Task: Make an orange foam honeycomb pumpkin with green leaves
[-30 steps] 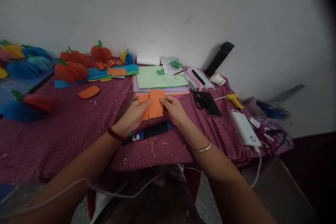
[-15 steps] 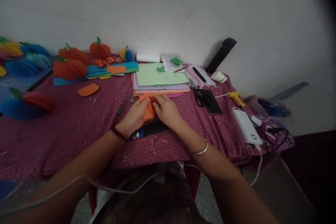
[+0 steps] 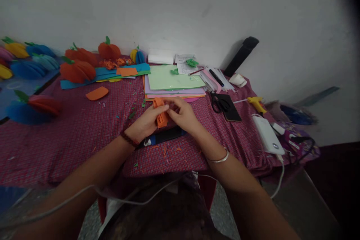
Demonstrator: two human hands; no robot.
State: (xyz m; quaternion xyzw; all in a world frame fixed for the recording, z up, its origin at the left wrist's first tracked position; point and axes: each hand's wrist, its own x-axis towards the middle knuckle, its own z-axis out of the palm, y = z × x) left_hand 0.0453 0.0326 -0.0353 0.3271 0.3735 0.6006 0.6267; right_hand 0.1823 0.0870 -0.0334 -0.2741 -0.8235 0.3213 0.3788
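Observation:
A narrow bundle of folded orange paper (image 3: 161, 117) is held above the table in front of me. My left hand (image 3: 146, 123) is closed round its left side, the thumb lying across the upper part. At the bundle's right edge, my right hand (image 3: 184, 115) is closed, its thumb and fingers bent against the paper near my left thumb. Its exact fingertip contact is partly hidden. Beneath both hands lies a dark flat object with a blue end (image 3: 166, 136), partly covered by them.
Coloured paper sheets (image 3: 176, 80) are stacked beyond my hands. Black scissors (image 3: 216, 103) rest by a dark notebook (image 3: 233, 114), with a yellow glue gun (image 3: 255, 103) and white power bank (image 3: 266, 135) farther right. Paper pumpkins (image 3: 77, 72) stand left; a white cable (image 3: 135, 203) crosses my lap.
The orange paper has turned from a wider face to a narrower, more upright bundle. My right hand has shifted slightly right, uncovering more of its edge. The whole view has moved a little.

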